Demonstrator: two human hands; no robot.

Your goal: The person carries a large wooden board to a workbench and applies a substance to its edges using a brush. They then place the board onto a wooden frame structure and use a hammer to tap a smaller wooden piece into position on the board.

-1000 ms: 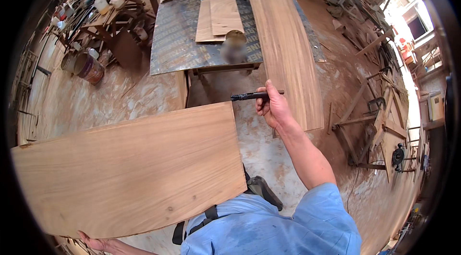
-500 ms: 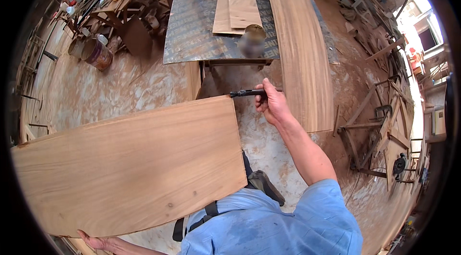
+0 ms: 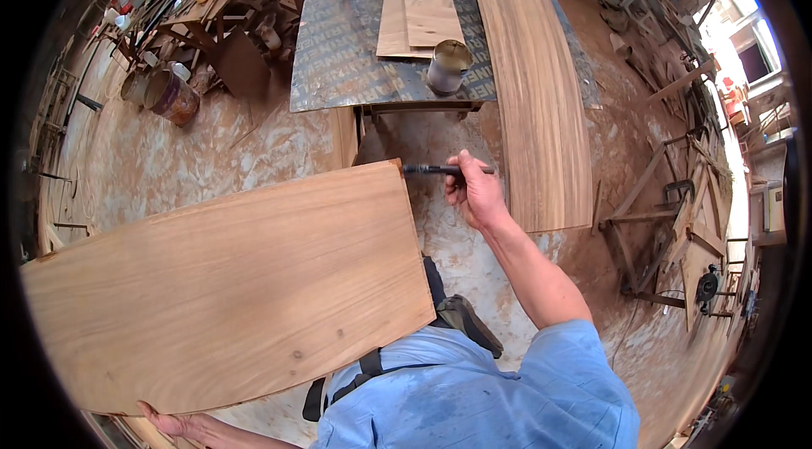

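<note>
Wood panel (image 3: 220,297) at 8 o'clock, paintbrush (image 3: 436,169) tip at or just beside its 2 o'clock corner.
Left hand (image 3: 178,424), 7 o'clock, at panel's near edge; fingers hidden, can't tell closure. Panel looks stiff, unwieldy one-handed; hold by long edges. Right hand (image 3: 475,189), 3 o'clock, grips brush; likely light. Open can (image 3: 444,79), 1 o'clock, on worktop (image 3: 334,68).

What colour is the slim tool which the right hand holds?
The slim tool in the right hand looks black; best seen in the head view.
</note>
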